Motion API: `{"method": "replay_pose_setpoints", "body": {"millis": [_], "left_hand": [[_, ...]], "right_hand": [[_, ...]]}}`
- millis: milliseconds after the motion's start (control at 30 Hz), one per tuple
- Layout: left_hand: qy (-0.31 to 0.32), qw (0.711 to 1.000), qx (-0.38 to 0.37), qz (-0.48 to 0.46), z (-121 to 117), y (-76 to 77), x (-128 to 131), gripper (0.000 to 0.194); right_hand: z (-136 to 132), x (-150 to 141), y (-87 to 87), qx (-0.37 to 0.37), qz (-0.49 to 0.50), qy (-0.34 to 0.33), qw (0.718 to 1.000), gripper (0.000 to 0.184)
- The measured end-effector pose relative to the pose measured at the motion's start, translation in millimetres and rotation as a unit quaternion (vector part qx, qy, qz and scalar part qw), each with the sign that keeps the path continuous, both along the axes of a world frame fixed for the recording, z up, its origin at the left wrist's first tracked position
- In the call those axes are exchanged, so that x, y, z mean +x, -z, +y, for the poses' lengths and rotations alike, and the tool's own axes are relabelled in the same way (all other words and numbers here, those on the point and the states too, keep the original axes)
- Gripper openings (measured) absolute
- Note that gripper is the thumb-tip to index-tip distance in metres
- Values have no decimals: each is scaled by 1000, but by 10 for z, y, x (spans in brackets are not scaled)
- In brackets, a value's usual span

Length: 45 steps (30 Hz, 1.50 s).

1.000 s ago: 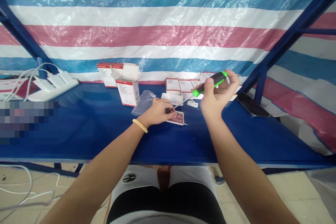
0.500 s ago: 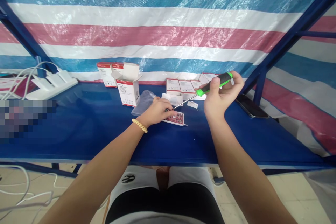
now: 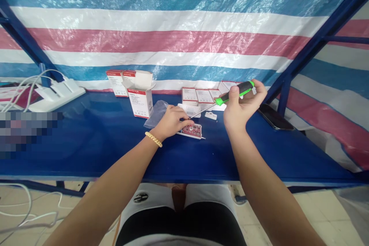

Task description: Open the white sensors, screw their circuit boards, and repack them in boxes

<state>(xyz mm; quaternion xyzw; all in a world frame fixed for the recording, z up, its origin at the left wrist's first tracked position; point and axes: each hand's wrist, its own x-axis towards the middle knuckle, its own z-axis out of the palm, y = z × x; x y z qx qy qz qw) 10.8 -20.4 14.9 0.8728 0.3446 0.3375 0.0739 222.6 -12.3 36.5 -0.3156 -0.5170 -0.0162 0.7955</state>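
Note:
A green-and-black screwdriver (image 3: 235, 93) is gripped in my right hand (image 3: 243, 103), its shaft slanting down to the left. The tip meets the far side of a small white housing with a red circuit board (image 3: 193, 129) inside. My left hand (image 3: 172, 120) is closed on that housing's left end, covering part of it; the exact spot under the tip is hidden by the fingers. Just behind lies a white plastic cover (image 3: 193, 110), and to its right a small white plastic plate (image 3: 211, 115). A clear plastic bag (image 3: 156, 114) rests left of my left hand.
An opened white-and-red box (image 3: 140, 102) stands at the back with more boxes behind it. Several similar boxes (image 3: 189, 94) lie further right. A phone (image 3: 276, 117) is at the right, a power strip (image 3: 57, 99) at the far left. Blue posts frame the blue table (image 3: 98, 146).
Almost nothing differs. The view shifts very slightly, and both hands hold nearly the same pose with the screwdriver at the housing.

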Motion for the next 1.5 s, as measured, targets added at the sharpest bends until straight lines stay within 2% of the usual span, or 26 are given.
{"method": "replay_pose_setpoints", "body": {"millis": [133,333,467,667,800,1033,1167,1333,1433,1500], "left_hand": [[-30,999,25,19,29,29,-6,29],[-26,998,16,60,69,52,-40,30],[-7,999,-8,49,63,38,-32,29],[6,999,-44,15,38,8,-11,20],[20,999,-49,6,26,8,-10,27],[-30,999,-30,-2,-21,2,-32,29],[7,999,-42,23,6,14,-66,32],[85,990,-83,76,59,32,-88,19],[81,985,-113,99,46,6,-75,16],[63,985,-121,105,26,-10,-60,21]], "right_hand": [[-71,-81,-49,-8,16,-22,1000,53],[-93,-82,-52,-72,20,-167,983,50],[-71,-27,-43,-105,48,-210,971,50],[-57,-8,-37,-109,92,-188,972,49],[-52,-7,-38,-108,101,-175,973,49],[-45,-3,-42,-106,105,-170,974,51],[-19,47,-31,-98,98,-133,981,49],[36,151,-9,-91,82,-94,988,48],[44,150,-7,-92,82,-92,988,49],[28,112,-12,-96,84,-98,987,49]]}}
